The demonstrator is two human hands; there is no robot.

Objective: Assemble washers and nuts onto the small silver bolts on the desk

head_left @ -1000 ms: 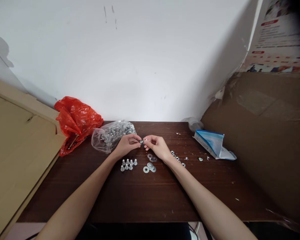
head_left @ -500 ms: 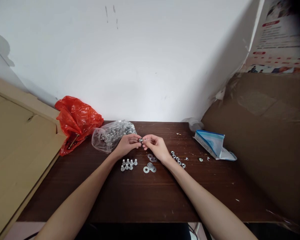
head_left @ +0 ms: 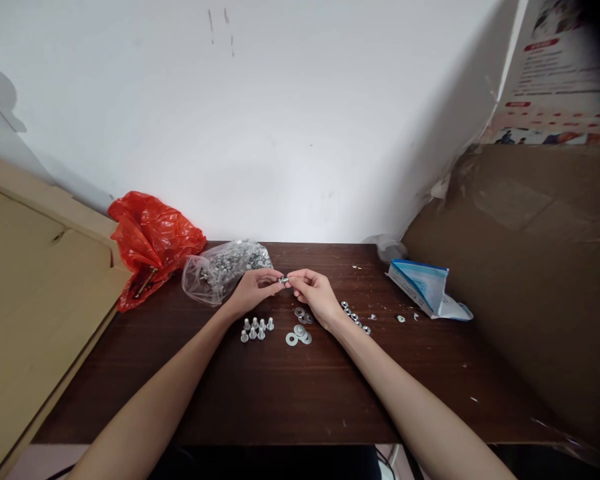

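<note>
A small metal bolt (head_left: 284,280) is pinched between the fingertips of my left hand (head_left: 254,291) and my right hand (head_left: 316,295), above the dark table. Whether a washer or nut sits on it is too small to tell. Below my left hand, several bolts (head_left: 253,333) stand on their heads in a cluster. Flat washers (head_left: 292,339) lie in an overlapping group to their right, with smaller washers (head_left: 299,312) just behind. Several nuts (head_left: 355,317) form a slanting double line beside my right wrist.
A clear bag of hardware (head_left: 230,267) lies behind my left hand, beside a red plastic bag (head_left: 155,233). A blue and white packet (head_left: 425,287) rests at the right. Cardboard (head_left: 40,287) borders the left, and a large box (head_left: 530,287) the right.
My right fingers have shifted slightly on the small metal piece, and more of its shank shows between the hands. The pieces on the table lie as before.
</note>
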